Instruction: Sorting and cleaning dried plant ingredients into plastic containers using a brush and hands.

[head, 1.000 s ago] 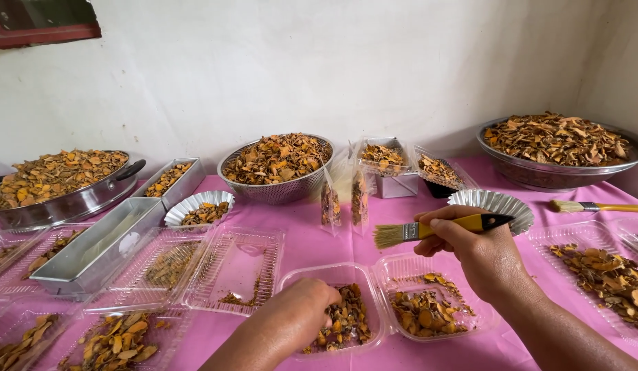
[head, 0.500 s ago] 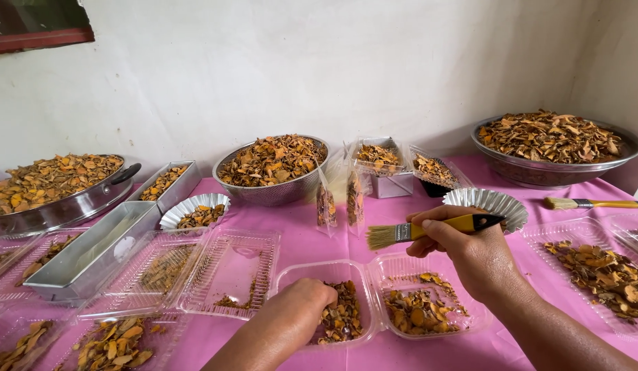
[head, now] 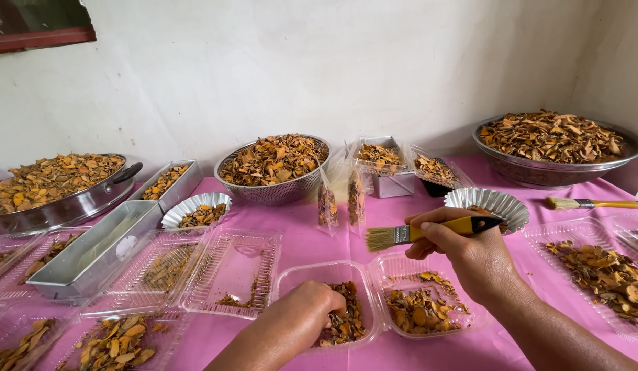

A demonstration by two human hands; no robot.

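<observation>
Brush point(head: 429, 231): right hand point(head: 470, 257) is pinching its yellow handle, bristles pointing left, above the right tray point(head: 429, 306).
Change: the brush is sitting slightly lower than a second ago, closer to the tray; hands are hardly shifting.
Left hand point(head: 301, 323): fingers are curling down into the chips point(head: 346, 323) in the left tray point(head: 291, 278); whether they are gripping any cannot be told.
Tabletop point(head: 319, 247): pink, crowded with bowls.

Yellow-handled brush point(head: 429, 231) held level above open clear clamshell point(head: 374, 302) of dried orange slices.
</observation>
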